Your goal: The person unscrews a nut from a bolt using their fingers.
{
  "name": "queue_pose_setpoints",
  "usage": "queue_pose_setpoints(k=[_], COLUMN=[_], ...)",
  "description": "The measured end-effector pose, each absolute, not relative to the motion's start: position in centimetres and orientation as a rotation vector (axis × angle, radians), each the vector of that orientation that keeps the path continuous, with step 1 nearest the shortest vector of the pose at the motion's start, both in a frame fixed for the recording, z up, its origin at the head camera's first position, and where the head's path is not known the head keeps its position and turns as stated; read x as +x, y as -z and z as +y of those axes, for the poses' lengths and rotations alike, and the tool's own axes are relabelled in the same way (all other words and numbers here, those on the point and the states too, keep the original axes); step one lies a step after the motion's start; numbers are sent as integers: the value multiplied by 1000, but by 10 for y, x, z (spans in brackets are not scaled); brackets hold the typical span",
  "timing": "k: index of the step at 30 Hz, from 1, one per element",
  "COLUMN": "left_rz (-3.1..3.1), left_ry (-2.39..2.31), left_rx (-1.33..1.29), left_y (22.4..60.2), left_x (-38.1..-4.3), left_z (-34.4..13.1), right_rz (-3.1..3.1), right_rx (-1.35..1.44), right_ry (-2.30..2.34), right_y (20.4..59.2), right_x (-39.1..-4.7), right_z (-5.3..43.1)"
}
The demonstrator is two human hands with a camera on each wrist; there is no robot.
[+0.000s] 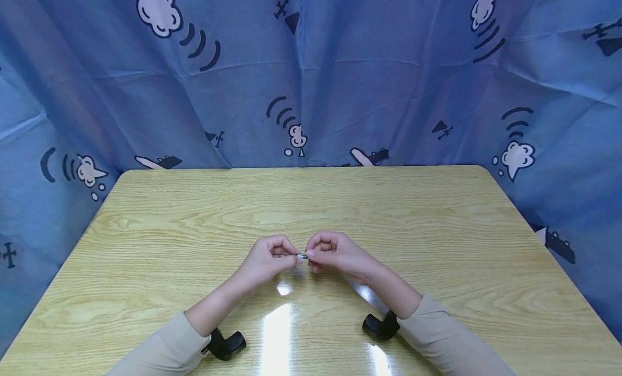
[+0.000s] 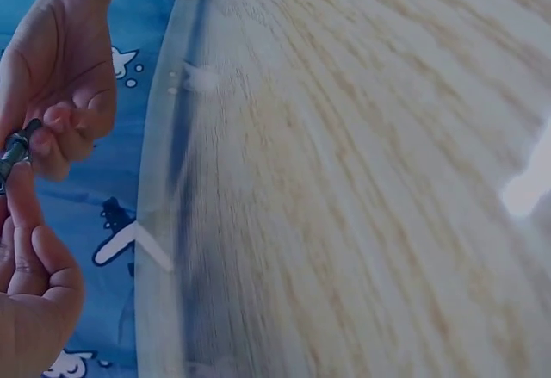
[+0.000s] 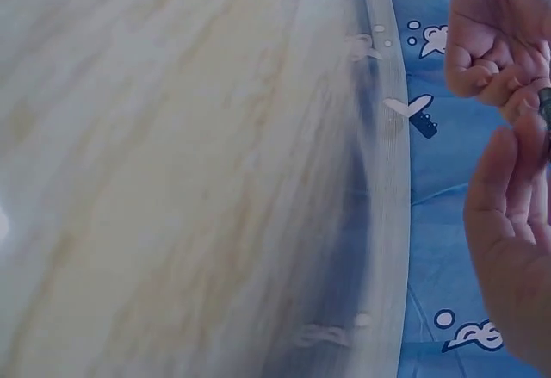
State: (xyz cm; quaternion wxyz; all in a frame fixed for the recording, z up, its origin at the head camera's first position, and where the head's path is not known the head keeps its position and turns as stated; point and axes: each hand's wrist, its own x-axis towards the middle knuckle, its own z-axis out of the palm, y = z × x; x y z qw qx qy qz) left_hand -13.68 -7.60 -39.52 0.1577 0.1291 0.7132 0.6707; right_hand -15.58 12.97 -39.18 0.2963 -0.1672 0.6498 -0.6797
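Note:
A small, dark metallic piece shaped like a bolt (image 1: 303,256) is held between the two hands, above the middle of the table. Its left end is pinched between thumb and forefinger of my left hand (image 1: 272,255). From the other side my right hand (image 1: 335,253) pinches its right end, the other fingers curled beneath. Close up in the left wrist view, the bolt-like piece (image 2: 17,149) shows a wider collar and a narrow tip; fingertips cover part of it. In the right wrist view only a sliver of the piece (image 3: 546,105) shows at the frame's edge.
The light wood-grain table (image 1: 301,203) reflects bright glare near its front. A blue patterned curtain (image 1: 364,95) hangs behind and along both sides. Black wrist-worn devices (image 1: 225,346) sit below each forearm, by the beige sleeves (image 1: 449,335).

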Motion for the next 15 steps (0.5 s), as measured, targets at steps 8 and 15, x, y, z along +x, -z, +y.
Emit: queue_pose_setpoints(k=[8, 15], left_rz=[2033, 2058], left_ry=[-1925, -1903], left_rx=[356, 346], left_y=[395, 396], left_x=[-136, -136], left_z=[-75, -74], right_rz=[1713, 1692], right_rx=[-406, -430], right_ry=[1828, 1830], right_y=[392, 394], right_x=[-156, -157], right_z=[130, 131])
